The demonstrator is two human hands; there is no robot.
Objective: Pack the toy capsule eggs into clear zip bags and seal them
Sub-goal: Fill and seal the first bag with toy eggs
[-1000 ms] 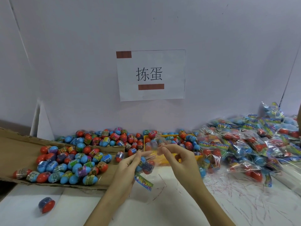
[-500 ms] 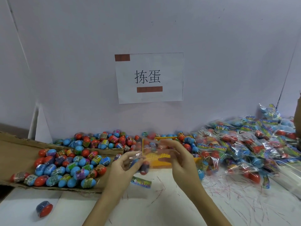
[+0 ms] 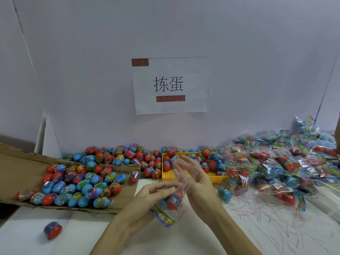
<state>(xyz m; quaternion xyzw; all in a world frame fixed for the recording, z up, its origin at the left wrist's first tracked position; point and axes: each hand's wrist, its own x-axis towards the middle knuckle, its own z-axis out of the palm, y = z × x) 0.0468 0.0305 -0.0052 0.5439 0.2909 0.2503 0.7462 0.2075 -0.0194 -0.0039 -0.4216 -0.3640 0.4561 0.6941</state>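
The left hand (image 3: 147, 197) is pinching the top edge of a clear plastic zip bag with a colourful printed strip (image 3: 168, 208), which is hanging above the white tabletop (image 3: 202, 236) near the middle front. Red-and-blue plastic capsule eggs (image 3: 173, 200) are sitting inside the bag, low down. The right hand (image 3: 193, 177) is lying against the bag's upper part with its fingers straight and spread, curling round nothing.

A shallow yellow perforated plastic tray (image 3: 185, 174) is sitting just behind the hands, holding several loose eggs along its back and right side. To the left, a flattened brown cardboard sheet (image 3: 18, 168) is carrying a dense cluster of loose capsule eggs (image 3: 77, 184), and more are lying heaped along the white wall (image 3: 117, 155). To the right, a large pile of filled clear bags (image 3: 279, 166) is spreading up to the table's right edge.

A single dark blue-and-red egg (image 3: 52, 230) is lying alone near the front left. Open tabletop is showing in front of the hands and to their right, marked with thin coloured scribbles.
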